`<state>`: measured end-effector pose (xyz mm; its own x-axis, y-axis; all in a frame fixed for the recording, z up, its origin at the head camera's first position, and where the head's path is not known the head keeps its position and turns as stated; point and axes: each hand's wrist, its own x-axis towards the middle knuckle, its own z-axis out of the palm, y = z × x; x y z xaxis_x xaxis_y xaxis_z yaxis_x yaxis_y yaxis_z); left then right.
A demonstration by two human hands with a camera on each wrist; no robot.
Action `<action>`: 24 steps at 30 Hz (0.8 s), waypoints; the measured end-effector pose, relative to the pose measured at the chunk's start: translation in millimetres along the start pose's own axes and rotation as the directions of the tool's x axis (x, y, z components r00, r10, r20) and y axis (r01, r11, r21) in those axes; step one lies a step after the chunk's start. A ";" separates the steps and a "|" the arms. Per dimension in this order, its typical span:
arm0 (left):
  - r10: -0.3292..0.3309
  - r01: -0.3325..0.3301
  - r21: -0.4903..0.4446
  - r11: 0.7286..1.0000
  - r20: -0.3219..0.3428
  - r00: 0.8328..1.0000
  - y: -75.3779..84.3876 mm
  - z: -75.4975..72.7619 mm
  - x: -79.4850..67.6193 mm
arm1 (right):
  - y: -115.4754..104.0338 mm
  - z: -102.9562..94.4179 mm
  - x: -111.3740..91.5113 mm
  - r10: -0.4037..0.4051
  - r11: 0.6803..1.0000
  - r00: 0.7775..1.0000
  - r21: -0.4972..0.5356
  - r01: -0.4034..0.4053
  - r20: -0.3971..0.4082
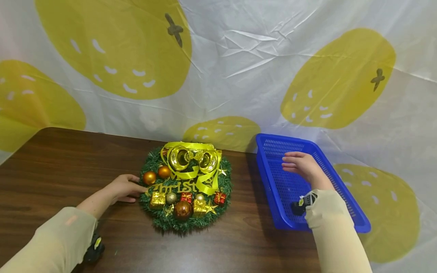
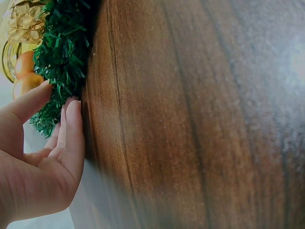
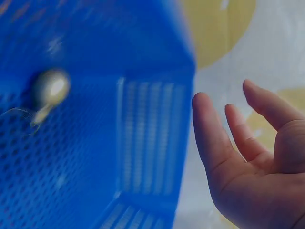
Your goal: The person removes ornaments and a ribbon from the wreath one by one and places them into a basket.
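Observation:
A green Christmas wreath lies on the table, trimmed with gold bells, yellow ribbon, small gift boxes, baubles and gold lettering. At its left edge is my left hand. In the left wrist view the left thumb lies against the greenery and the fingers reach round the lower edge, pinching the rim. My right hand is raised over the blue plastic basket, its fingers loosely spread and holding nothing. Inside the basket, the right wrist view shows a small pale gold bauble.
The dark wooden table carries the wreath in the middle and the basket at the right. Behind both hangs a white cloth printed with yellow fruit, close to the table's back edge.

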<state>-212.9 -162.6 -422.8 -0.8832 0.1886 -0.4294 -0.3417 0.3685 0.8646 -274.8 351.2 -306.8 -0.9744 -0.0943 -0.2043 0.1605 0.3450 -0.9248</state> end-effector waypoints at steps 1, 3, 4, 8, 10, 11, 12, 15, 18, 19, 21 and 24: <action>0.001 -0.001 0.001 1.000 -0.001 1.000 0.0 -0.2 0.0 | -4.9 4.3 0.4 -0.022 1.000 1.000 0.011 0.022 0.013; 0.001 -0.001 0.003 1.000 -0.003 1.000 -0.1 -0.5 0.2 | -14.4 14.3 1.0 -0.067 0.997 0.997 0.040 0.065 0.041; 0.001 -0.001 0.003 1.000 -0.003 1.000 -0.1 -0.7 0.2 | -18.8 19.7 1.2 -0.084 0.995 0.995 0.055 0.081 0.054; -0.001 0.001 -0.001 1.000 -0.002 1.000 0.4 -0.4 -0.7 | -31.2 42.6 0.4 -0.131 0.989 0.987 0.083 0.123 0.095; -0.001 0.001 -0.003 1.000 0.001 1.000 0.5 -0.2 -0.9 | -34.3 53.8 -0.6 -0.144 0.988 0.984 0.070 0.137 0.108; -0.001 0.001 -0.004 1.000 0.002 1.000 0.6 -0.1 -1.0 | -35.0 59.3 -0.9 -0.149 0.988 0.982 0.061 0.143 0.115; -0.001 0.001 -0.005 1.000 0.002 1.000 0.6 0.1 -1.0 | -35.8 64.7 -1.5 -0.152 0.988 0.981 0.050 0.147 0.124; 0.000 0.000 -0.003 1.000 0.002 1.000 0.5 0.1 -0.9 | -36.4 80.9 -2.5 -0.157 0.987 0.975 0.040 0.153 0.154; 0.000 0.000 -0.003 1.000 -0.001 1.000 0.1 0.0 -0.5 | -37.0 95.7 -4.4 -0.158 0.987 0.969 0.031 0.155 0.190; 0.000 0.000 -0.002 1.000 -0.001 1.000 0.0 0.0 -0.3 | -37.0 100.3 -5.3 -0.158 0.987 0.967 0.033 0.155 0.197; 0.000 0.000 -0.004 1.000 -0.001 1.000 -0.2 0.1 -0.1 | -37.3 108.9 -7.6 -0.162 0.987 0.964 0.029 0.159 0.212; 0.000 0.000 -0.005 1.000 -0.001 1.000 -0.7 0.3 0.3 | -36.8 119.8 -10.5 -0.166 0.986 0.958 0.026 0.165 0.235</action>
<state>-212.9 -162.6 -423.6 -0.8837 0.1875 -0.4289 -0.3431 0.3638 0.8660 -251.7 227.6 -309.1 -0.9229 -0.3669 -0.1172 0.0016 0.3005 -0.9538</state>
